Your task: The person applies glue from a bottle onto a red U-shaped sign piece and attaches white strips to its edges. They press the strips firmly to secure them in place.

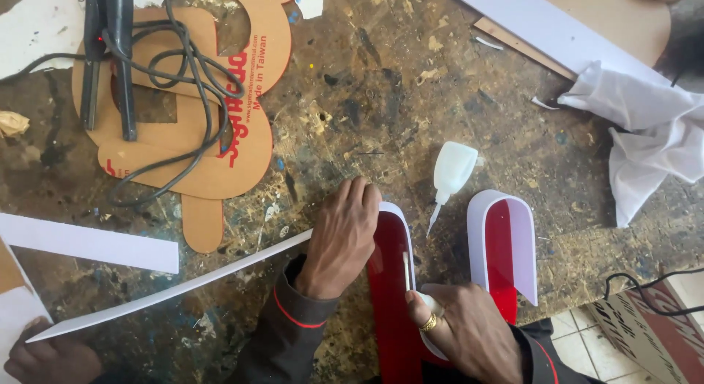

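- The left hand (343, 237) lies palm down, fingers together, pressing the long white strip (176, 287) against the curved end of the red letter panel (389, 281).
- The right hand (466, 329), a ring on one finger, has its grip pinched on a thin white stick (406, 270) that rests along the panel's white edge.
- That panel sits at the near edge of the paint-stained table (381, 98), between both hands.
- A small white glue bottle (451, 171) lies just beside it, nozzle pointing down.
- A second red-and-white piece (504, 252) stands just to the right.
- Brown cardboard cutouts (213, 164) carry a black cabled tool (110, 54) at far left.
- A crumpled white cloth (645, 134) lies at right.
- Another hand (51, 358) holds the strip's far end.
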